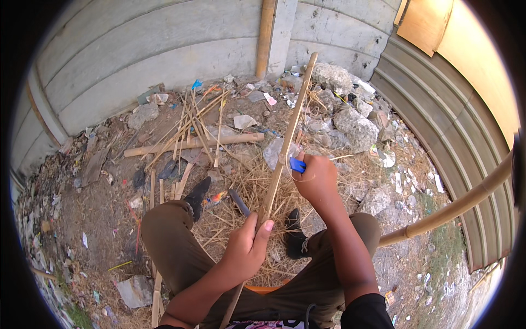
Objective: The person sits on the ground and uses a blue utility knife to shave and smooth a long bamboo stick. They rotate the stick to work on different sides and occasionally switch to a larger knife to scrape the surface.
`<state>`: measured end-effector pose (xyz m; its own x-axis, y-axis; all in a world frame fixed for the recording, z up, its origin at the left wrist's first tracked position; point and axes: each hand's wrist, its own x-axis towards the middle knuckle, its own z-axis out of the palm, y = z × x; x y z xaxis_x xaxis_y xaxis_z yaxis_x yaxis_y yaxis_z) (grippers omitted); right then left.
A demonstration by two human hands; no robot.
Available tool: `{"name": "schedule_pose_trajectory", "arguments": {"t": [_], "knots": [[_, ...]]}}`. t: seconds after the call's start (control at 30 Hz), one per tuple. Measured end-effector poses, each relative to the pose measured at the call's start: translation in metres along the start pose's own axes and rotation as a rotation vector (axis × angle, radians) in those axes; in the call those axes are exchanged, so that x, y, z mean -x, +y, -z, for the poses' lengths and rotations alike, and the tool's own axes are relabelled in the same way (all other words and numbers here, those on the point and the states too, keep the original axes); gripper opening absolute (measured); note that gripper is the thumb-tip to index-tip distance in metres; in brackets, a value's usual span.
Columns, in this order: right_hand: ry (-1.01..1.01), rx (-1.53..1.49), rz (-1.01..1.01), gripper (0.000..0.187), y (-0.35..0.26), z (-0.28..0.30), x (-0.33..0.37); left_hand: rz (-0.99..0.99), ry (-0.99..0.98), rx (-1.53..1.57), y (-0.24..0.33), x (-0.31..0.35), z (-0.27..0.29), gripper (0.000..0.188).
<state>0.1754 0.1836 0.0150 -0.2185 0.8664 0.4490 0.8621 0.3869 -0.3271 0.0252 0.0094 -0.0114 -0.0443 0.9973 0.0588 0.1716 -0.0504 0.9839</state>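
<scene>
A long split bamboo strip [294,118] slants up and away from my lap, its lower end between my thighs. My left hand [247,250] is closed around its lower part, thumb along the strip. My right hand [318,178] is closed on a blue-handled tool [297,165], held against the right edge of the strip at a node; its working end is hidden, so I cannot tell its exact kind. Just beyond my left fingers a dark flat blade [238,202] shows; whether it lies on the ground or touches the hand I cannot tell.
Thin bamboo sticks [192,123] lie heaped across a thick bamboo pole [194,144] ahead. Shavings [257,186] cover the ground between my feet. Rubble [353,129] lies ahead right, by a concrete wall [181,49]. A bamboo pole [449,205] slants beside my right knee, near corrugated sheeting [438,109].
</scene>
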Motion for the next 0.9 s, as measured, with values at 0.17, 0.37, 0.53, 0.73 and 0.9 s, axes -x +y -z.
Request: {"name": "schedule_pose_trajectory", "arguments": {"t": [0.17, 0.37, 0.53, 0.73, 0.9], "knots": [[-0.005, -0.002, -0.069, 0.031, 0.003, -0.001, -0.005, 0.020, 0.001, -0.053, 0.005, 0.001, 0.001, 0.030], [0.001, 0.002, -0.107, 0.018, 0.011, 0.011, -0.016, 0.010, -0.029, -0.116, 0.018, 0.005, -0.001, 0.030], [0.016, -0.016, -0.166, 0.025, 0.022, 0.012, -0.021, -0.004, -0.055, -0.166, 0.022, 0.006, -0.003, 0.029], [0.123, 0.026, -0.314, 0.027, 0.043, 0.017, -0.030, 0.032, -0.142, -0.155, 0.028, 0.012, -0.010, 0.029], [0.162, -0.029, -0.528, 0.031, 0.074, 0.022, -0.041, 0.064, -0.247, -0.172, 0.027, 0.021, -0.013, 0.029]]}}
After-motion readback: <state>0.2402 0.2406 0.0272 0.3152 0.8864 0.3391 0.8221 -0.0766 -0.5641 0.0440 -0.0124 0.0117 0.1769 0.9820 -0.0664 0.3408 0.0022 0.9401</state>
